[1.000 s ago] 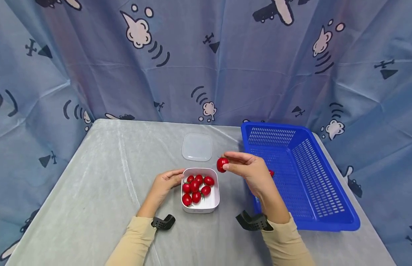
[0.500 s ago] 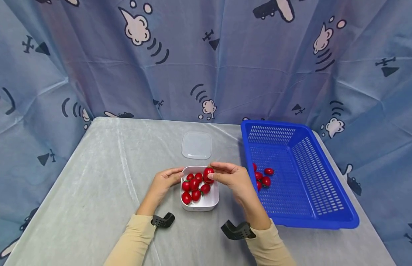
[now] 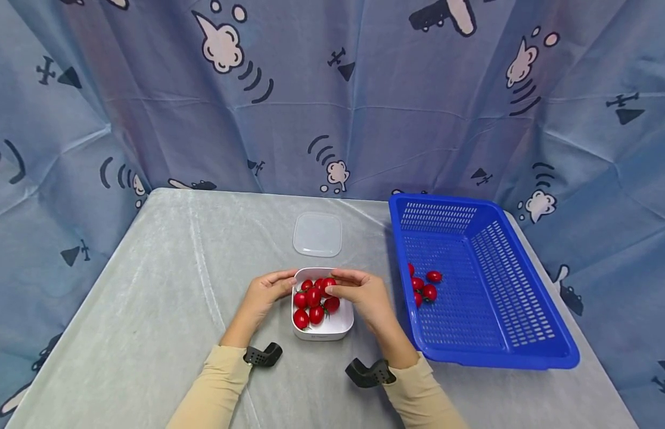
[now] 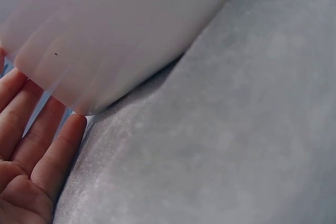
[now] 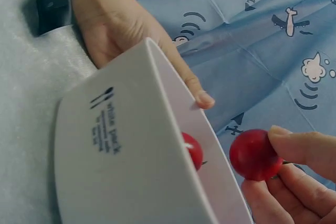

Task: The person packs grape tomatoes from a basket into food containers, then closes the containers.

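Note:
My right hand [image 3: 364,298] pinches a red cherry tomato [image 5: 254,156] between thumb and fingers, just above the rim of a small white plastic box [image 3: 340,325]. Several more cherry tomatoes [image 3: 314,297] lie inside, some with green stems. On the box's left side, my left hand [image 3: 264,299] steadies it, thumb over the rim. In the left wrist view, the fingertips of that hand [image 4: 39,150] lie against the outer wall of the box [image 4: 131,24]. Dark utensil marks and lettering show on its front wall in the right wrist view.
A translucent square lid [image 3: 317,235] lies on the cloth-covered table [image 3: 236,238] behind the box. To the right stands a blue perforated basket [image 3: 488,359] with several cherry tomatoes [image 3: 429,292] at its left side. A patterned blue curtain [image 3: 289,89] hangs behind the table.
My right hand has moved left and down with the tomato, from beside the basket to over the box. The tomatoes in the basket have come into sight. My left hand has stayed put.

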`<state>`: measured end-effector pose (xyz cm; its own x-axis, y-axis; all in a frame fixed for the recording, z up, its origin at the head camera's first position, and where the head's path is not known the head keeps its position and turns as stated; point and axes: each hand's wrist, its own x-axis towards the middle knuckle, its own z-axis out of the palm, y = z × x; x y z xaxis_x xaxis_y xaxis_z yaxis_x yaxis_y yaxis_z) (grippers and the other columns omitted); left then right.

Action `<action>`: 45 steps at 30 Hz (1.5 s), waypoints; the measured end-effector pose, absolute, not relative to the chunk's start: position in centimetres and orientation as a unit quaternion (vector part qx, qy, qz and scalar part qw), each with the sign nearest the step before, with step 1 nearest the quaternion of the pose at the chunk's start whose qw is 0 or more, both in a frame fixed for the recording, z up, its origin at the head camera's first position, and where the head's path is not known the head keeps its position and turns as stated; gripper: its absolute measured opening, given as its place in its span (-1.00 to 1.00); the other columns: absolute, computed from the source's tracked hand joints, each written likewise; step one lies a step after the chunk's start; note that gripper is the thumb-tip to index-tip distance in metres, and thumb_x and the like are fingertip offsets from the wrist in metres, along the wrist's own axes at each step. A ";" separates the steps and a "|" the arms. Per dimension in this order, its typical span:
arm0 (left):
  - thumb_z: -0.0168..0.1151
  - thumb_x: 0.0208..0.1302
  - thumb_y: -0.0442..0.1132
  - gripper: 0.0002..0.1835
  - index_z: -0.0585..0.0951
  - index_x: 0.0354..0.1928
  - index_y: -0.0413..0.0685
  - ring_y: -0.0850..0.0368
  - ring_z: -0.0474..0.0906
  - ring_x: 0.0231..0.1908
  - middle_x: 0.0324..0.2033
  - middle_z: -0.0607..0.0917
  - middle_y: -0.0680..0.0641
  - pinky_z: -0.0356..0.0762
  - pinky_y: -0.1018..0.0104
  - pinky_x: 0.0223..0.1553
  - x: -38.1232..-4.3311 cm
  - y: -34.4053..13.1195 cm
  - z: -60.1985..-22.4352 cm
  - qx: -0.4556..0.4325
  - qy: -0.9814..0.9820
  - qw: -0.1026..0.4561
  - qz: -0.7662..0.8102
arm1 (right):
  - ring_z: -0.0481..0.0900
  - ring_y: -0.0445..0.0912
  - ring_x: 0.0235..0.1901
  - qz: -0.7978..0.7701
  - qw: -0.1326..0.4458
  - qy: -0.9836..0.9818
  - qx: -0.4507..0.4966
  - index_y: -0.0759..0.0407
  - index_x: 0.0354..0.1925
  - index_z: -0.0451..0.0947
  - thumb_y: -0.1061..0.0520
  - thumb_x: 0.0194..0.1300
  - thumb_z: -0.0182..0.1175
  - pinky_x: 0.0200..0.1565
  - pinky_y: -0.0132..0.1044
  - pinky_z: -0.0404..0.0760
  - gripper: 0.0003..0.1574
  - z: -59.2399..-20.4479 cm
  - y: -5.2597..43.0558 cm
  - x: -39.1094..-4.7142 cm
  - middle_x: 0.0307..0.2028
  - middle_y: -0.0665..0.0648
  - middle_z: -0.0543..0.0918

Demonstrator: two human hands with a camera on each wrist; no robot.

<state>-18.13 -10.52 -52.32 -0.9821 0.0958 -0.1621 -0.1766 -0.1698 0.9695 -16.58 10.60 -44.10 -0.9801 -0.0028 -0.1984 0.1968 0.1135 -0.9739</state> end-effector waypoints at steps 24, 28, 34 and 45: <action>0.27 0.32 -0.34 -0.59 0.57 0.15 -0.44 0.37 0.68 -0.21 -0.02 0.75 -0.13 0.67 0.45 -0.05 -18.0 -10.7 -52.8 -0.028 0.651 0.085 0.754 | 0.73 0.09 -0.14 -0.468 0.001 0.884 -0.006 0.34 -0.14 0.74 0.31 -0.01 0.49 -0.08 -0.12 0.73 -0.62 -45.0 9.1 -15.7 -0.17 0.32 0.78; 0.29 0.30 -0.33 -0.58 0.58 0.15 -0.43 0.37 0.68 -0.20 0.02 0.73 -0.19 0.66 0.46 -0.05 -18.0 -10.6 -52.9 -0.026 0.652 0.083 0.753 | 0.72 0.09 -0.16 -0.445 -0.002 0.896 -0.009 0.35 -0.13 0.73 0.32 0.00 0.49 -0.08 -0.12 0.74 -0.62 -44.9 9.0 -15.5 -0.16 0.32 0.77; 0.29 0.30 -0.33 -0.58 0.58 0.15 -0.43 0.35 0.68 -0.18 0.01 0.74 -0.16 0.66 0.45 -0.04 -18.0 -10.4 -52.8 -0.024 0.651 0.081 0.754 | 0.72 0.08 -0.20 -0.467 -0.002 0.884 -0.002 0.39 -0.11 0.72 0.35 0.01 0.47 -0.10 -0.14 0.74 -0.61 -44.9 9.0 -15.5 -0.16 0.34 0.77; 0.27 0.32 -0.35 -0.59 0.57 0.15 -0.44 0.36 0.67 -0.17 0.06 0.70 -0.26 0.66 0.44 -0.04 -18.1 -10.5 -52.6 -0.021 0.652 0.082 0.753 | 0.72 0.15 -0.03 -0.569 -0.024 0.821 0.036 0.37 -0.09 0.72 0.32 0.07 0.45 -0.12 -0.39 0.72 -0.64 -40.8 11.9 -15.2 -0.10 0.32 0.76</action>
<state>-18.10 -10.47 -52.59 -0.9858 0.0956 -0.1383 -0.1506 -0.1355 0.9793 -15.15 11.88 -40.85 -0.9963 0.0857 -0.0016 0.0316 0.3500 -0.9362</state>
